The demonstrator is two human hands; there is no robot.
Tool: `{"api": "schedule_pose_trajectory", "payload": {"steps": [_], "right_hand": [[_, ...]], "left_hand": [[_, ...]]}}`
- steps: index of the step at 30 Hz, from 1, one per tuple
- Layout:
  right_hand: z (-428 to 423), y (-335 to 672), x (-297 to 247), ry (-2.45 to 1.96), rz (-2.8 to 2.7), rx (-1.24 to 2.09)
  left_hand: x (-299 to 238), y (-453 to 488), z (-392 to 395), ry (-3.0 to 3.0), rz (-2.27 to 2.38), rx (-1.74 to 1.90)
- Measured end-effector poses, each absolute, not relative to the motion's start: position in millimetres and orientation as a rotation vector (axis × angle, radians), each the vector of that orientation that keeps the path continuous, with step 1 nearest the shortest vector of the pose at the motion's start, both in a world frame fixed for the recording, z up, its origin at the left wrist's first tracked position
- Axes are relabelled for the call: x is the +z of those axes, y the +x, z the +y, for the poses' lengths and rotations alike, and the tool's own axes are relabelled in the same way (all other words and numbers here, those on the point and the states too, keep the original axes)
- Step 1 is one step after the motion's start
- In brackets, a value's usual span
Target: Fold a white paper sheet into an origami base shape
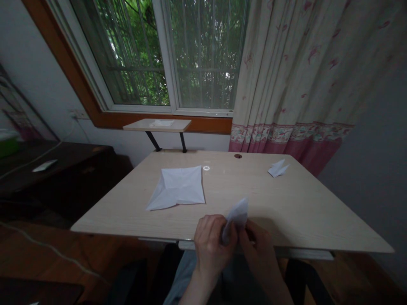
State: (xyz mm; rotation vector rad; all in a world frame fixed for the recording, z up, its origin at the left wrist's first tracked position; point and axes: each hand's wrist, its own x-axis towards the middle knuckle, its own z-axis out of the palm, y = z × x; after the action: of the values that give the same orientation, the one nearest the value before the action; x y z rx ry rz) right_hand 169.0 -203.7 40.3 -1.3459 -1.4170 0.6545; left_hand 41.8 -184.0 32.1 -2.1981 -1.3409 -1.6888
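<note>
A small piece of folded white paper [239, 212] is held up over the front edge of the desk. My left hand [210, 237] is closed on its left side, thumb against the near face. On the right lower side, the fingers of my right hand [257, 243] pinch the same paper; its lower part is hidden behind my fingers. Beyond my left hand lies a creased white paper sheet [182, 186], spread out with its corners slightly raised. A folded white paper shape [278, 168] with pointed tips rests at the far right of the desk.
The pale wooden desk [133, 212] has a small raised shelf [178, 125] at the back left, with white paper [161, 123] on it. A round cable hole [238, 156] is near the back edge. A curtain [286, 84] hangs behind; a dark side table [79, 165] stands left.
</note>
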Motion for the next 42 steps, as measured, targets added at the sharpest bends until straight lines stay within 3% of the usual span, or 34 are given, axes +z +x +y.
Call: {"api": "schedule_pose_trajectory", "payload": {"steps": [11, 19, 28, 31, 37, 42], "right_hand": [[-203, 187, 47, -1.085, -1.599, 0.789], [-208, 211, 54, -0.941, -1.727, 0.688], [-221, 203, 34, -0.681, -1.609, 0.94], [-217, 204, 36, -0.798, -1.595, 0.95], [-206, 209, 34, -1.163, -1.453, 1.13], [-203, 207, 25, -1.202, -1.105, 1.286]], "left_hand": [[38, 29, -190, -2.569, -1.258, -1.931], [47, 15, -199, -2.912, -1.281, -1.989], [47, 20, -205, -3.142, -0.998, -2.416], [47, 17, -203, -3.128, -1.077, -2.386], [41, 15, -192, -2.696, -1.807, -2.004], [31, 18, -194, -2.622, -1.489, -2.102]]}}
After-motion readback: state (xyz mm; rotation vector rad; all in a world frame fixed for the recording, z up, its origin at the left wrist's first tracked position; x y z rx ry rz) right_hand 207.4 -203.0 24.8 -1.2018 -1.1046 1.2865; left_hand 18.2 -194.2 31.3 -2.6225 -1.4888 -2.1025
